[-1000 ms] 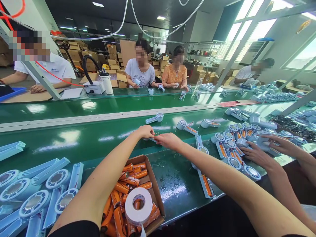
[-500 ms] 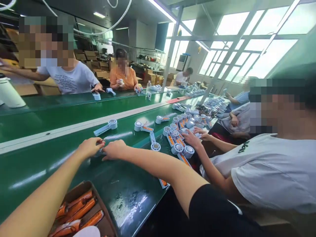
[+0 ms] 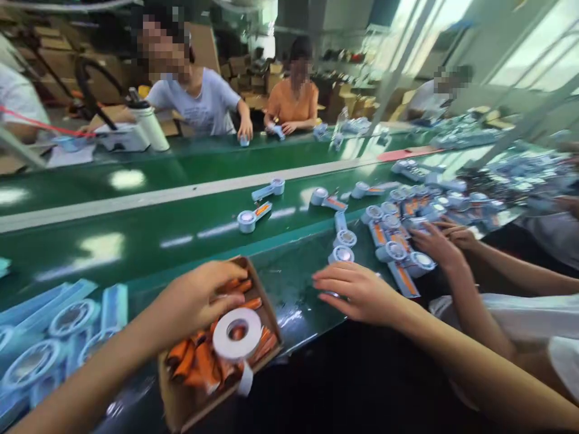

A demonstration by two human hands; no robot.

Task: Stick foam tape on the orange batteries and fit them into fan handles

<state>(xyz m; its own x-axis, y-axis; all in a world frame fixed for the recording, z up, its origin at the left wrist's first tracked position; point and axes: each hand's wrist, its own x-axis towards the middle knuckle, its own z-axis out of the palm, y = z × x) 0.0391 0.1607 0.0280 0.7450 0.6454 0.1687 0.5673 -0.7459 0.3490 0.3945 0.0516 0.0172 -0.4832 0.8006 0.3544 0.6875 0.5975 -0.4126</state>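
Left hand [image 3: 192, 301] dips into the cardboard box [image 3: 262, 295] at seven o'clock, fingers loosely curled at the orange cylinders [image 3: 199, 369]; whether it grips one, I cannot tell. They look light, stiff and film-smooth, probably best taken mid-barrel, clear of the white tape roll [image 3: 221, 337]. Right hand [image 3: 362, 292], at four o'clock, hangs half-curled over the worktop [image 3: 294, 280], any hold hidden
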